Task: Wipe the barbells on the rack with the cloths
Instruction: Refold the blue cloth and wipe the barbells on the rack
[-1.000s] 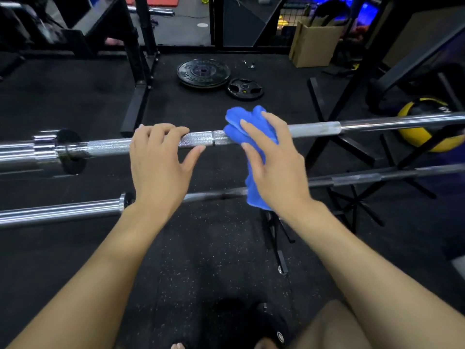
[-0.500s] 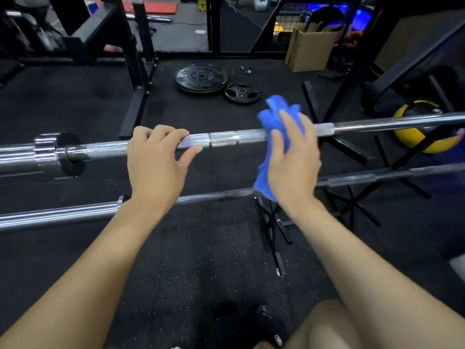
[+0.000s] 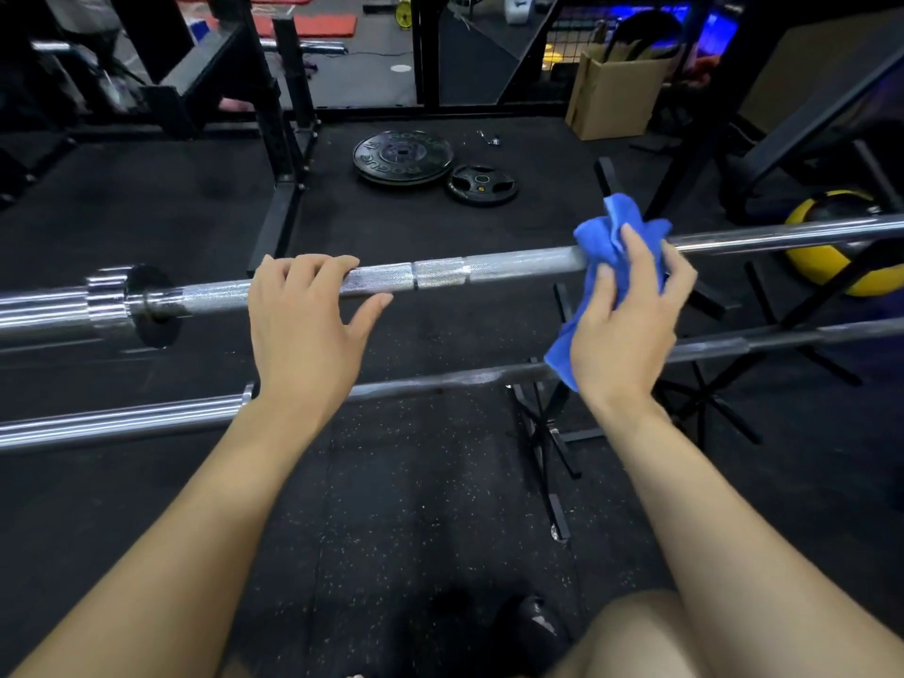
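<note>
A chrome barbell (image 3: 489, 269) runs left to right across the view at hand height. My left hand (image 3: 303, 325) curls over its knurled part left of centre, thumb stretched out underneath. My right hand (image 3: 621, 325) grips a blue cloth (image 3: 611, 237) wrapped round the bar right of centre; a tail of the cloth hangs below the palm. A second, thinner barbell (image 3: 440, 381) lies lower and nearer to me, passing under both wrists.
Black rack legs (image 3: 543, 442) stand under the bars. Two black weight plates (image 3: 403, 156) lie on the rubber floor beyond. A yellow medicine ball (image 3: 831, 256) sits at the right, a cardboard box (image 3: 616, 95) at the back. My shoe (image 3: 533, 623) shows at the bottom.
My right hand has slid the blue cloth rightward along the upper barbell, from near the smooth ring marks to the end of the knurling. My left hand has stayed in place.
</note>
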